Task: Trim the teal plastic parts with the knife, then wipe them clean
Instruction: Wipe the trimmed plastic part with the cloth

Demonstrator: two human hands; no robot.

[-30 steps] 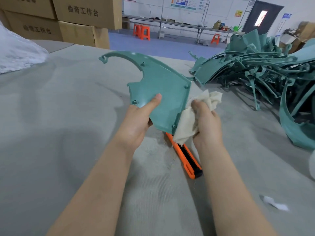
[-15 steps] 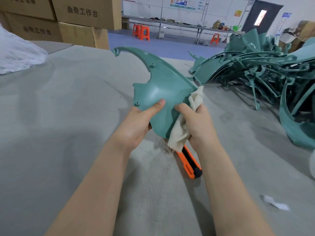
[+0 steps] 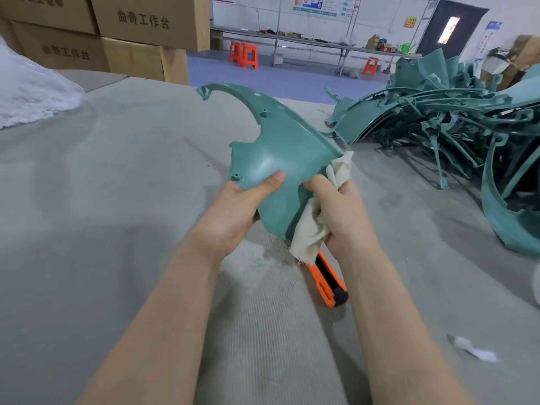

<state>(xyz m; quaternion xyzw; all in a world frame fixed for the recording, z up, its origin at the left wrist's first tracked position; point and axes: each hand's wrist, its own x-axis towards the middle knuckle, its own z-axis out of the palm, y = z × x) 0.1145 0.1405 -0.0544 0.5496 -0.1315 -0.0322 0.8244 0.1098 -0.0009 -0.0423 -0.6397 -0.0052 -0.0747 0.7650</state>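
"曲奇工作台" is printed in dark characters on two of the stacked cardboard boxes [image 3: 146, 21] at the far left; the boxes are closed, so their contents cannot be told. The wall posters beyond are too small to be read.

A teal part [image 3: 280, 159] is held up, tilted, above the grey table [image 3: 117, 200], its hooked tip pointing away to the left. Its lower left edge is gripped by the left hand [image 3: 236, 211], the thumb laid flat on the near face and the other fingers hidden behind. Its lower right edge is wrapped in a cream cloth [image 3: 309, 235], which is bunched in the right hand [image 3: 342, 211] with the fingers curled round it and the thumb pressed on the part.

An orange knife [image 3: 327, 285] lies on the table just below the cloth. A pile [image 3: 438, 118] of teal parts is heaped along the right edge. Wide bare table is seen to the left and in front, bounded by a white heap [image 3: 29, 95] at far left. A white scrap [image 3: 473, 350] lies at lower right.
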